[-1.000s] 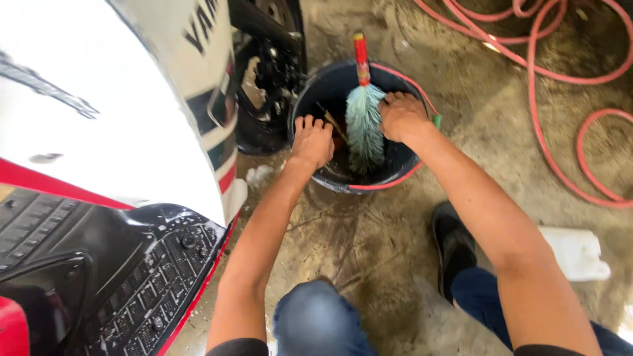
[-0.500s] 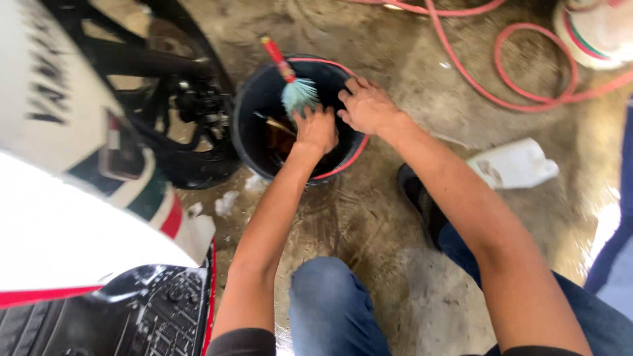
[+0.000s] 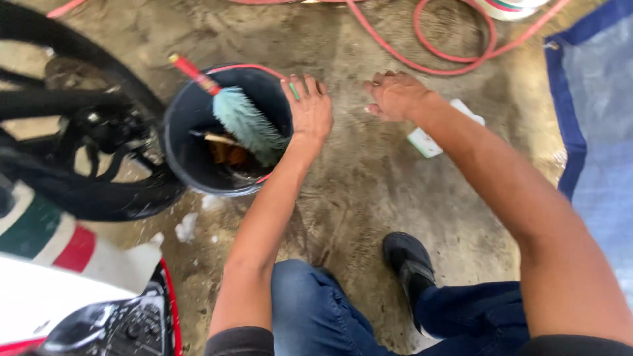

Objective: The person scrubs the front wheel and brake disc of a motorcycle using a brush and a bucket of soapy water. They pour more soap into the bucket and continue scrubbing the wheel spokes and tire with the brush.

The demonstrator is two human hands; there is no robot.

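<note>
Two bare hands reach out over the dirty ground beside a motorbike. At the far left of the frame is the bike's black wheel (image 3: pixel 86 151), with a bit of white, green and red bodywork (image 3: pixel 59 244) below it at the lower left.

Next to the wheel stands a black bucket (image 3: pixel 181 142) with a red rim. A brush (image 3: pixel 244 122) with a red handle and pale green bristles leans inside it. Something brown sits at the bottom, but it is too dark to tell what.

The left hand (image 3: pixel 310 112) rests on the right edge of the bucket. Its fingers are bent over the rim and grip it. A small green thing shows by the thumb, too small to tell.

The right hand (image 3: pixel 395 95) is in the air, a little to the right of the bucket. Its fingers are loosely curled and hold nothing. Just behind it lies a white plastic bottle (image 3: pixel 428 142) on the ground. A red hose (image 3: pixel 435 46) loops across the top of the frame.

The brush sits in the bucket and no hand holds it, so my guess is that the scrubbing is stopped or not yet begun. White foam spots (image 3: pixel 188 227) lie on the ground near the wheel.
</note>
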